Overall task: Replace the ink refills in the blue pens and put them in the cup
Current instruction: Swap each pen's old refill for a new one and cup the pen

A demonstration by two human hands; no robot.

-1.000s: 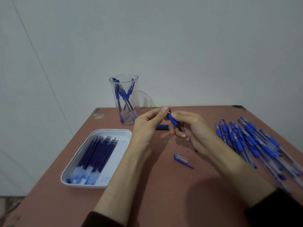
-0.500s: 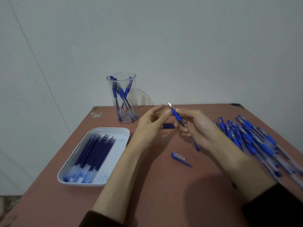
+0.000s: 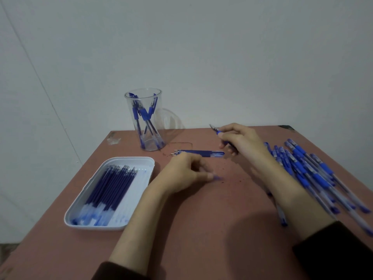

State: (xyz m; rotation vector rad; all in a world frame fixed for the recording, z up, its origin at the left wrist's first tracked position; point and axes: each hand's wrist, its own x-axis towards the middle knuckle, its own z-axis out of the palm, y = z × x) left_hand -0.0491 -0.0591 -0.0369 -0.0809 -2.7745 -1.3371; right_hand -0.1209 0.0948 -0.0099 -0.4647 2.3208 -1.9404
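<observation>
Right hand (image 3: 240, 142) grasping pen (image 3: 215, 129), tip jutting up-left beyond its fingers, left hand (image 3: 185, 172) curled, fingertips at blurred cap (image 3: 219, 178), hold unclear

I'm at a reddish-brown table (image 3: 201, 229) standing against a bare white wall (image 3: 201, 47): a plain indoor room, whether home or office I cannot tell.

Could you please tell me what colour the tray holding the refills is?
White tray, smeared with blue ink; the head view shows it.
</observation>
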